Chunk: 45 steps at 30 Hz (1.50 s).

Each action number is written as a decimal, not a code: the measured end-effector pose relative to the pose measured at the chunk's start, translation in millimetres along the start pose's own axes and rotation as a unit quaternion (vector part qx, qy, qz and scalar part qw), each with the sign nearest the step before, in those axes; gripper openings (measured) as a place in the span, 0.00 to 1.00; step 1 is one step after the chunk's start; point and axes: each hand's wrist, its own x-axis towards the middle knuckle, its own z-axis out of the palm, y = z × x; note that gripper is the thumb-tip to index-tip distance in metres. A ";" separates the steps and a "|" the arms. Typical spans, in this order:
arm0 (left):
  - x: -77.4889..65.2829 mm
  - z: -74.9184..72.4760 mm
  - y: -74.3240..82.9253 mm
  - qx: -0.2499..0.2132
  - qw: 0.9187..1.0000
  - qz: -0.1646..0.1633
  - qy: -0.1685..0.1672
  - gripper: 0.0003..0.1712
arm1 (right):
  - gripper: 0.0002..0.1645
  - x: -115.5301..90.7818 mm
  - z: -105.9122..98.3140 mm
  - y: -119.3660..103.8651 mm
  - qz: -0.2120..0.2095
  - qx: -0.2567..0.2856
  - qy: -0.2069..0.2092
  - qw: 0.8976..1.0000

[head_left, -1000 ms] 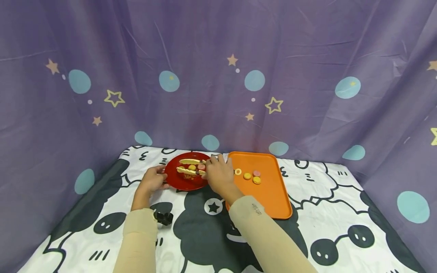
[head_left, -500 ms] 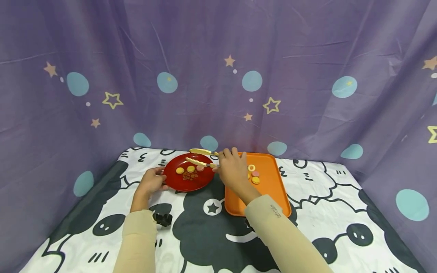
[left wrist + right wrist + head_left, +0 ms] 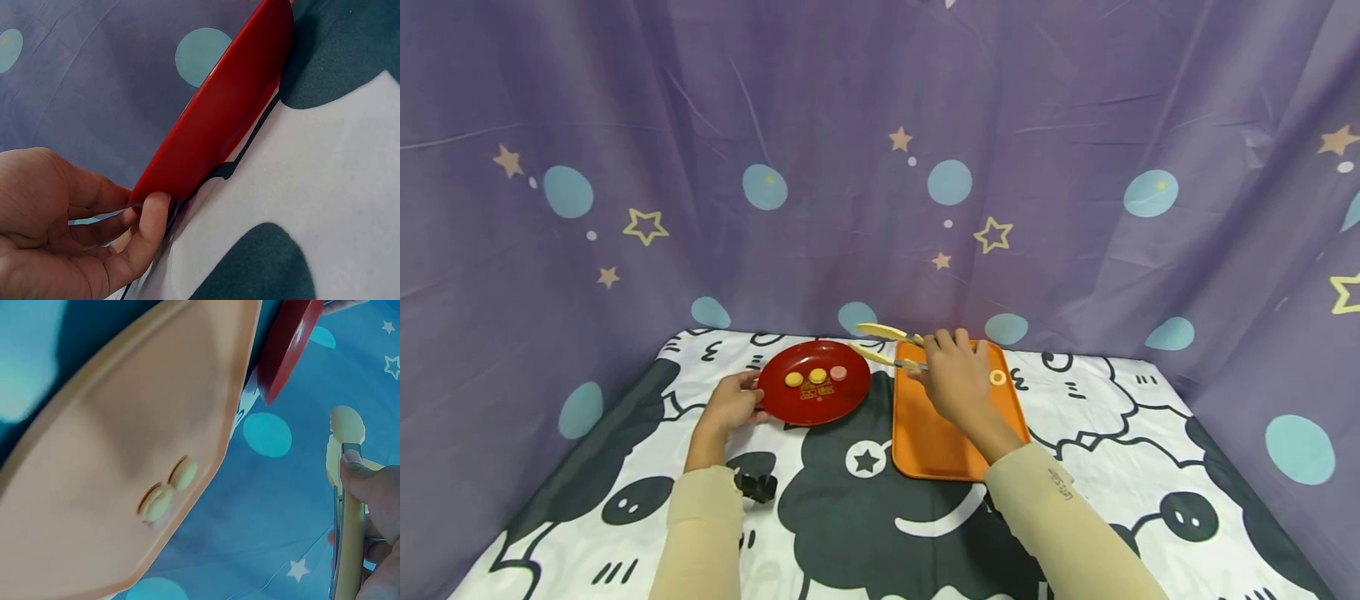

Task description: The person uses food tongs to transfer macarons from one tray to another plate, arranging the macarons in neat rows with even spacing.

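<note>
My left hand (image 3: 733, 402) grips the left rim of a red plate (image 3: 852, 402), thumb and fingers at its edge in the left wrist view. Two yellow macarons (image 3: 817, 376) and a pink one (image 3: 838, 373) sit in a row on the plate. My right hand (image 3: 957, 375) holds yellow tongs (image 3: 884, 332) above the orange tray (image 3: 928, 437), their tips pointing left, spread apart with nothing between them. The right wrist view shows two yellow macarons (image 3: 156, 503) on the tray, a pale bit beside one. A pale ring (image 3: 997, 372) lies right of my hand.
The tray stands just right of the plate on a sheep-print cloth (image 3: 865, 542). Behind the table hangs a purple curtain (image 3: 850, 108). The cloth stretches out to the right of the tray and in front of both.
My right hand and the tongs have moved right from over the plate to over the tray. Three macarons stay behind on the plate. My left hand keeps its hold on the rim.
</note>
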 end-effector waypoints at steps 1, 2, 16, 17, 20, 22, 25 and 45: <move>-0.2 -0.4 0.1 0.000 1.000 0.001 0.000 0.32 | 0.34 -1.9 -0.3 2.6 0.002 0.001 0.000 1.000; -0.3 -0.6 0.0 0.000 1.000 0.002 0.001 0.32 | 0.33 -4.1 -0.4 5.2 0.004 0.000 0.001 1.000; 0.2 0.1 -0.4 -0.005 1.000 0.006 0.001 0.32 | 0.35 -37.9 -0.8 43.7 0.011 0.035 0.009 0.999; 0.4 0.2 -0.5 -0.004 1.000 0.005 0.002 0.32 | 0.36 -39.7 -0.4 46.4 0.013 0.036 0.009 0.999; 1.4 0.2 -0.7 -0.002 1.000 0.007 0.003 0.32 | 0.37 -44.7 0.8 53.8 0.019 0.035 0.006 0.999; 1.9 0.2 -1.0 0.000 1.000 0.008 0.003 0.32 | 0.38 -48.1 1.5 58.1 0.024 0.035 0.004 0.999; 2.6 0.1 -1.6 0.001 1.000 0.009 0.004 0.32 | 0.38 -53.3 3.0 64.0 0.029 0.038 -0.001 0.999; -0.5 -0.8 -0.3 -0.005 1.000 0.004 -0.001 0.32 | 0.40 -76.9 8.0 93.5 0.042 0.032 -0.046 0.998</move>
